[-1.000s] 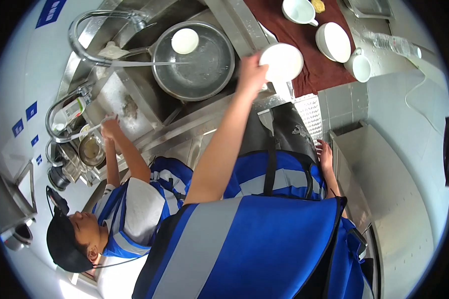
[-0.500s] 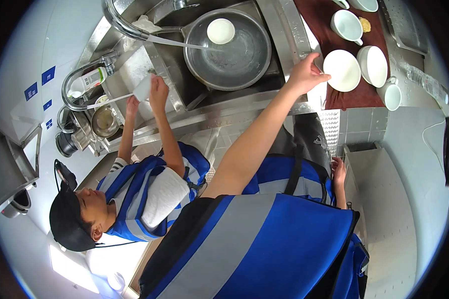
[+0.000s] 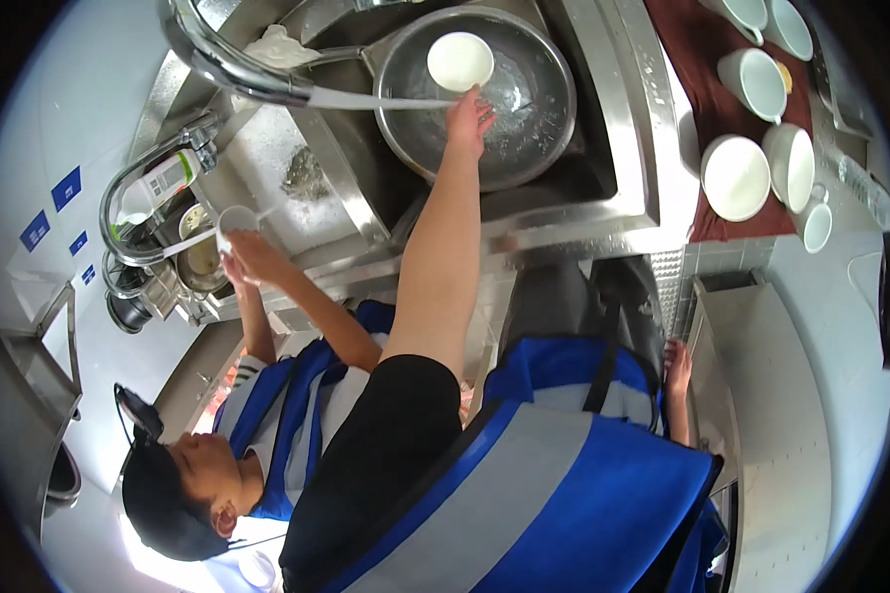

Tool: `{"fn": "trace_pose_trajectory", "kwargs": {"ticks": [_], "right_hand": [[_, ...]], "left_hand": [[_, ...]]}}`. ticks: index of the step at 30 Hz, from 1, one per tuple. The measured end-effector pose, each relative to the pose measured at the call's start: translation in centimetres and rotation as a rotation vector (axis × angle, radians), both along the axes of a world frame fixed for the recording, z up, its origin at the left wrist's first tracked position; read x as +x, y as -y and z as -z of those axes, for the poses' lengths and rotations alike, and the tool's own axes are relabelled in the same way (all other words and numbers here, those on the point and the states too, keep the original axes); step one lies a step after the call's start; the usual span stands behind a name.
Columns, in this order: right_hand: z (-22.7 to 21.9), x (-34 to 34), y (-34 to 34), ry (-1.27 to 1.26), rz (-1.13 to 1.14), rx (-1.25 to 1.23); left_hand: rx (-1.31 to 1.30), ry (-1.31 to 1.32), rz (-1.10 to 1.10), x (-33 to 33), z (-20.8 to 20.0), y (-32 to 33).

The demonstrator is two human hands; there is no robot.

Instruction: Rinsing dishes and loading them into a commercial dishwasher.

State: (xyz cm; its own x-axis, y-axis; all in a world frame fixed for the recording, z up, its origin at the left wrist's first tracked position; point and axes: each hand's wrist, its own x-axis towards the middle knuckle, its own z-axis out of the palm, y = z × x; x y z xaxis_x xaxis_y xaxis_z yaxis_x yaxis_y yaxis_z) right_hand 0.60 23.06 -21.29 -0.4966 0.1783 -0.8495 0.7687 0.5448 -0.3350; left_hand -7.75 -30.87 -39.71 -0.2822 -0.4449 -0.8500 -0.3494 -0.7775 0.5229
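Note:
A white bowl (image 3: 460, 61) sits in a large grey metal pan (image 3: 567, 109) that has water in it. My left hand (image 3: 468, 124) reaches over the pan, fingers apart and holding nothing. Its fingertips are at the bowl's near rim; whether they touch it I cannot tell. Beside them, water streams from a curved faucet (image 3: 237, 64) into the pan. Low at my right side, my right hand (image 3: 676, 368) hangs near a pale cabinet, empty, its fingers loosely bent and partly apart.
On a brown cloth (image 3: 677, 44) at right stand a white bowl (image 3: 736, 178), another bowl (image 3: 789, 166) and several cups. At left, a co-worker (image 3: 257, 257) holds a white cup under a second faucet (image 3: 133, 178). A detergent bottle (image 3: 158, 188) stands behind that basin.
My left hand has moved left from beside the bowl on the brown cloth to over the pan. The view has shifted; the co-worker's hands have turned the cup. My right hand stays low.

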Motion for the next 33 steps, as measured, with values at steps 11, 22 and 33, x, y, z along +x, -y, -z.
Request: {"fn": "trace_pose_trajectory", "kwargs": {"ticks": [11,22,33], "right_hand": [[-0.1,3.5,0.0,0.042,-0.069,0.146],[0.7,-0.1,2.1,-0.176,-0.147,0.017],[3.5,-2.0,1.6,-0.161,-0.169,-0.005]], "left_hand": [[-0.12,-0.129,-0.238,-0.9,1.1,-0.9],[0.119,-0.316,-0.11,2.9,-5.5,-1.0],[-0.435,-0.011,0.237,1.5,-9.9,0.0]]}}
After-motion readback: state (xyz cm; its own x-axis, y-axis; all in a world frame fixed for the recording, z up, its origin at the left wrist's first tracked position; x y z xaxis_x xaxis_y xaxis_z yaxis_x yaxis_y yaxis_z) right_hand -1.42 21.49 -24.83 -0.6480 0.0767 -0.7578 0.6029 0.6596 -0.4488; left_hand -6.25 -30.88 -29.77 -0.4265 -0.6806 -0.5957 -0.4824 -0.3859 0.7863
